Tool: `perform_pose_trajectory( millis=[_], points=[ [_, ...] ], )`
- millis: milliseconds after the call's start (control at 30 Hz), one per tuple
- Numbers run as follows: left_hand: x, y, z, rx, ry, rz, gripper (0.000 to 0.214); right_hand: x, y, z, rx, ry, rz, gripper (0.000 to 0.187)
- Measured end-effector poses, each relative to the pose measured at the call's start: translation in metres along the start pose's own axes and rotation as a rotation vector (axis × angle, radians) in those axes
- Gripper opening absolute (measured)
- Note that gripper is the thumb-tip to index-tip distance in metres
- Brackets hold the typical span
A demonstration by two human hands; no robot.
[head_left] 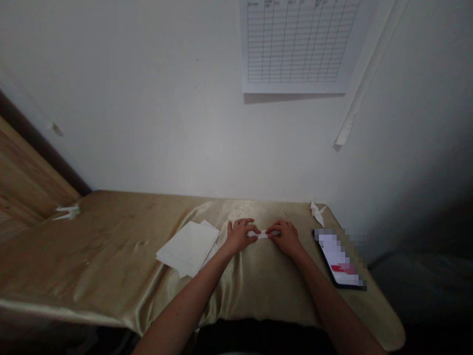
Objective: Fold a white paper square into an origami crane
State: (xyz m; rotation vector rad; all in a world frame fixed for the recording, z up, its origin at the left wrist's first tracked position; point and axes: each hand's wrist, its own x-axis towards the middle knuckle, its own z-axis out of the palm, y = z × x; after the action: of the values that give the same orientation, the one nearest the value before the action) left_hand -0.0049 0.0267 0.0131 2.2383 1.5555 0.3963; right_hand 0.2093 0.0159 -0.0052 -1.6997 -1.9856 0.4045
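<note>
Two bare hands meet over one small folded strip of white paper (262,234), which lies between them near the back of a table covered with a gold cloth (111,246). The left hand (242,234) pinches the strip's left end with thumb and forefinger, its other fingers fanned out; the right hand (284,235) grips the right end in the same narrow way, fingers curled. There is one pile of larger white sheets (190,246) — how many sheets, I cannot tell — lying askew just left of the left hand, close to the left forearm. Two folded paper figures rest on the cloth: a right-hand figure (317,213) near the far right corner, and a left-hand figure (69,213) well apart at the far left, near a wooden panel (22,167). One phone (338,259), its screen lit and partly pixelated, lies right of the right forearm, along the table's right edge, and limits room on that side. Behind, a white wall (148,113) closes off the back edge; one printed grid sheet (295,49) hangs there, well above the hands. The widest stretch of cloth runs leftward from the pile — creased, with its front edge drooping.
</note>
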Motion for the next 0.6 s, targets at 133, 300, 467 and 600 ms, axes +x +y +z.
perform_pose_trajectory(
  millis=[133,300,467,600],
  points=[
    [-0.0006,-0.0018,-0.0035,-0.009,-0.033,0.006,0.024,0.0010,0.0029,-0.0032,-0.006,-0.021,-0.029,0.021],
    [0.0007,-0.0078,-0.0007,0.000,-0.039,0.034,0.027,0.0014,0.0070,-0.0047,0.000,-0.044,-0.047,0.028],
    [-0.0019,-0.0096,0.0019,0.030,-0.013,0.054,0.030,0.0001,0.0105,-0.0044,0.032,-0.048,-0.064,0.037],
    [-0.0056,-0.0053,0.0017,0.022,0.033,0.066,0.028,-0.0019,0.0071,-0.0058,0.062,-0.041,-0.063,0.033]
  ],
)
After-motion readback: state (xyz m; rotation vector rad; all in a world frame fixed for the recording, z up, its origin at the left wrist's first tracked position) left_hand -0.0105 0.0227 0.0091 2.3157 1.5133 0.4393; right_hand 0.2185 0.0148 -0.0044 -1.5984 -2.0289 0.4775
